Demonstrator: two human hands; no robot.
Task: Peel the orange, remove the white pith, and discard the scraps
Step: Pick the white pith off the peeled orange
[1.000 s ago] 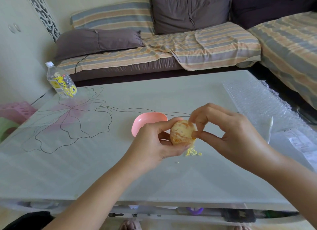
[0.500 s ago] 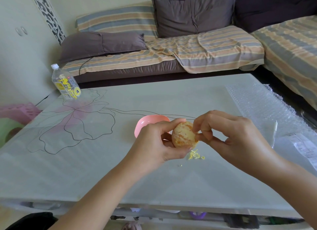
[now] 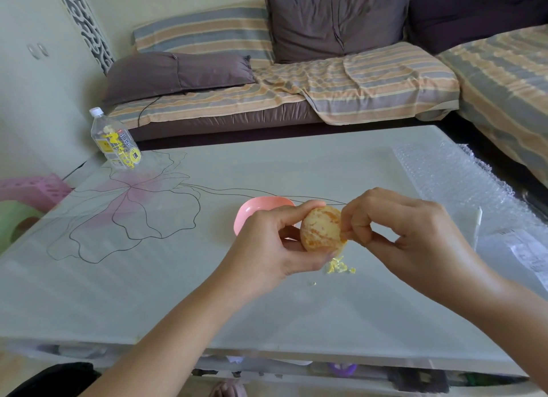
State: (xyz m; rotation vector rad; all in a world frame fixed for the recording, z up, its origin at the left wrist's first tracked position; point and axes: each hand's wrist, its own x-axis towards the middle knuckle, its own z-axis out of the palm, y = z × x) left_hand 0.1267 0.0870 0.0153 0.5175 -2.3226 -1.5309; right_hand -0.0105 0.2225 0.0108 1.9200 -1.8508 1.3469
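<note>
Two hands round orange over table.

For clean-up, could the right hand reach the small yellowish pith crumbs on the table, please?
Probably yes: the small yellowish pith crumbs lie uncovered near the right hand, though it pinches the peeled orange.

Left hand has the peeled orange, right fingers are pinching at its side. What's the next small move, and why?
Probably pull the right hand away to the right, stripping the pith bit it pinches off the orange, while the left hand holds the fruit steady. Pale patches cover the orange, and the scraps lie on the table just below.
</note>
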